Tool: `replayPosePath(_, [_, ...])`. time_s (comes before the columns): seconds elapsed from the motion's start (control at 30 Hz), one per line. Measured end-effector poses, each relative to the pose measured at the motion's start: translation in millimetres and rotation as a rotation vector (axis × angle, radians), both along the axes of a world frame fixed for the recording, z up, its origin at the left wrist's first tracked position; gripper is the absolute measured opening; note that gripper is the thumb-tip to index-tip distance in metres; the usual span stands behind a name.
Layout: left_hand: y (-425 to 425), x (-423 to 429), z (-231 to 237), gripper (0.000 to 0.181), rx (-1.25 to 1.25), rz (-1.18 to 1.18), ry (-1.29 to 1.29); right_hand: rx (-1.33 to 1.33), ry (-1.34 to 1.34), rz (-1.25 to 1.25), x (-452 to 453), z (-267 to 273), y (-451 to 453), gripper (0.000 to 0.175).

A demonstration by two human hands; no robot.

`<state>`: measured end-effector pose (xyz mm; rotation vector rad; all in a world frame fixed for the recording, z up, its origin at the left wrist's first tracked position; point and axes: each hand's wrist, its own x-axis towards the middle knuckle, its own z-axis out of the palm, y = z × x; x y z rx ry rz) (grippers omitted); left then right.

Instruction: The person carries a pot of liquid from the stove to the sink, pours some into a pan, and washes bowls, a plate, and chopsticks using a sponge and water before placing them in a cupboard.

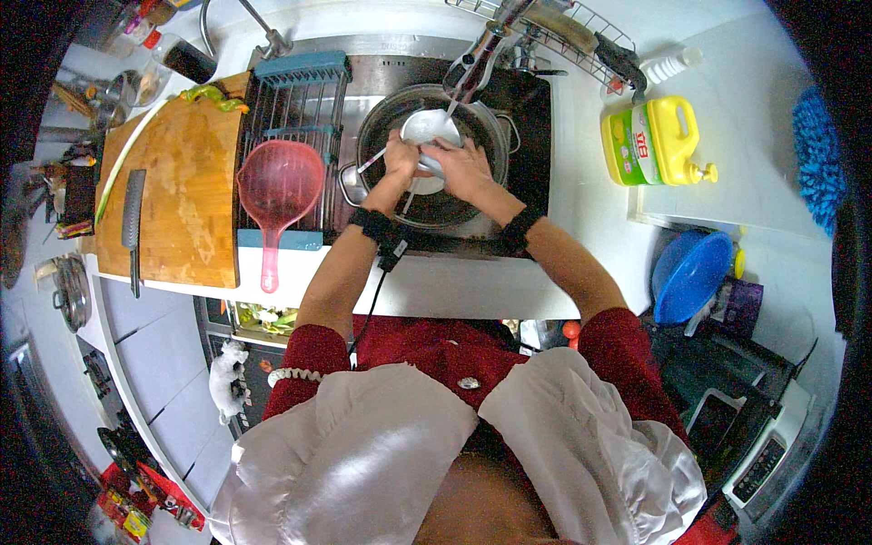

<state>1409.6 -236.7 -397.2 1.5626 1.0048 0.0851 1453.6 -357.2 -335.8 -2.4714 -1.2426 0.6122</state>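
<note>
Both hands are over a large metal pot (501, 163) standing in the sink, below the faucet (470, 68). Water seems to run from the faucet into a white bowl (430, 125). My left hand (402, 155) grips the bowl's near left side. Fingers spread, my right hand (463, 167) lies over a pale, rounded item (432, 163) just below the bowl; its kind cannot be told. Part of another pale round thing (428, 185) shows beneath the hands, inside the pot. The inside of the bowl is mostly too bright to read.
Left of the pot, a pink plastic ladle (281, 178) lies on a dish rack (300, 65). Further left, a wooden cutting board (184, 184) bears a knife (133, 211), a green onion (129, 157) and peppers (211, 95). A yellow detergent bottle (650, 139) and blue basin (691, 276) are at right.
</note>
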Motion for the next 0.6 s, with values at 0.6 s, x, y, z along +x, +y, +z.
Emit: replayPosePath(0.6, [27.3,-12.0,-41.3,0.035,0.546,-0.481,-0.095,0.145,-0.454,0.335,17.2,-19.1,-12.3,0.048])
